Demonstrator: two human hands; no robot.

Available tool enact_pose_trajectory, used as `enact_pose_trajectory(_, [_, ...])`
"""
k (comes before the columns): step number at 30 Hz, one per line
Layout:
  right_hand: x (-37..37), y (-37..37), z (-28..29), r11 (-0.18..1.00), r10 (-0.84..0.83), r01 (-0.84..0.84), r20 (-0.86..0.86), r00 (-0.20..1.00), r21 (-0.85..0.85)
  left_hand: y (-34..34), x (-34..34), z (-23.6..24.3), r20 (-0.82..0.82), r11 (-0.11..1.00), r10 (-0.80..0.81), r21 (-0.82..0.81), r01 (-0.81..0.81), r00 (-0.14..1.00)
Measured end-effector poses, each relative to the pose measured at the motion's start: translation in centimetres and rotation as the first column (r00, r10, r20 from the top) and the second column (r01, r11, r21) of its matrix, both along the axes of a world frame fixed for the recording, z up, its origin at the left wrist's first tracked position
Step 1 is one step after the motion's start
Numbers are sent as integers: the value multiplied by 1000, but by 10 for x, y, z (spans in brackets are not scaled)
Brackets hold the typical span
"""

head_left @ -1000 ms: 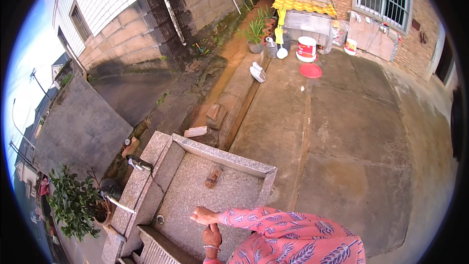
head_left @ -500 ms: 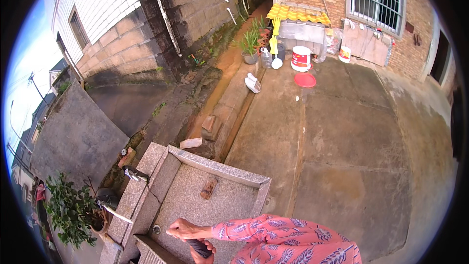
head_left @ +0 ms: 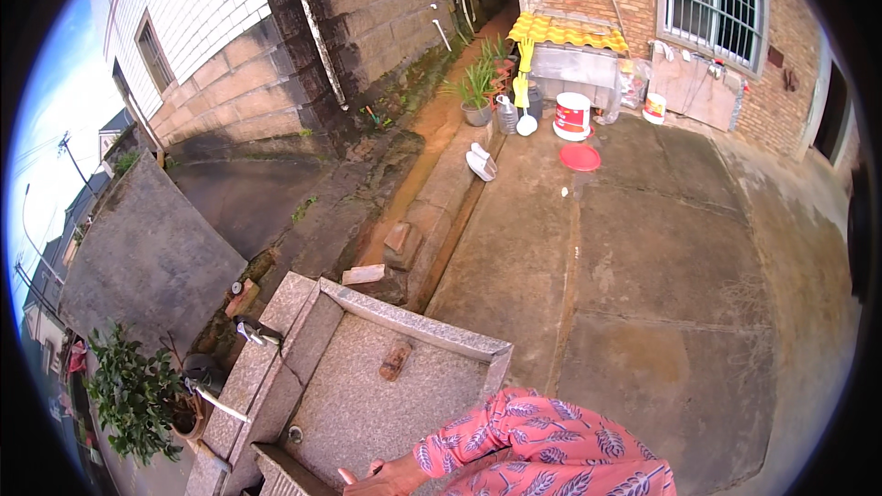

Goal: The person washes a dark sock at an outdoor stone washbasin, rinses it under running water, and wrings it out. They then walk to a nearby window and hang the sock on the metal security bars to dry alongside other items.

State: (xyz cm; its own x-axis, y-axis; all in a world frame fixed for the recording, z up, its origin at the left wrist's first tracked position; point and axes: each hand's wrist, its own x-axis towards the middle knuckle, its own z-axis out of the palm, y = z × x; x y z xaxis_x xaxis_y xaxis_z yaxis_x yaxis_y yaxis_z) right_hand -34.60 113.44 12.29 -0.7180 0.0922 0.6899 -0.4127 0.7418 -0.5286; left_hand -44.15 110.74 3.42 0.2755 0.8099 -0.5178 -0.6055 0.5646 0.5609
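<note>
My right hand (head_left: 384, 479), in a pink leaf-patterned sleeve (head_left: 551, 432), is low over the speckled stone sink (head_left: 344, 395), partly cut off by the lower edge. Two of its fingertips show, stretched out and apart; the rest of its fingers are hidden. Close by is the ridged slab (head_left: 287, 470) at the sink's near left, like a washboard. A brown oblong block (head_left: 395, 361) lies on the sink floor, away from the hand. The round drain (head_left: 295, 434) is at the left side. My left hand is out of view.
A dark tap (head_left: 257, 331) and a white pipe (head_left: 220, 401) stand at the sink's left, near a potted shrub (head_left: 133, 390). Beyond the raised sink rim (head_left: 413, 317) are bricks (head_left: 365, 274), white shoes (head_left: 480, 163), a bucket (head_left: 571, 118) and a red lid (head_left: 580, 158).
My right hand has moved down toward the lower edge, and its fist has loosened. My left hand and the dark tube-like thing it held have gone out of view.
</note>
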Motion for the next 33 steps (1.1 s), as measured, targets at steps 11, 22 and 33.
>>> enact_pose_trajectory(11, [3,-10,-11,878,-258,164,-156,953,-450,20,-51,-40,-437,606,795,554,-571,420])
enact_pose_trajectory(22, [5,43,-54,-45,-338,-12,4,941,-999,24,5,89,-99,747,589,444,-495,802])
enact_pose_trajectory(33, [-19,72,-84,138,-295,209,162,942,-968,19,28,79,-625,620,541,748,236,563])
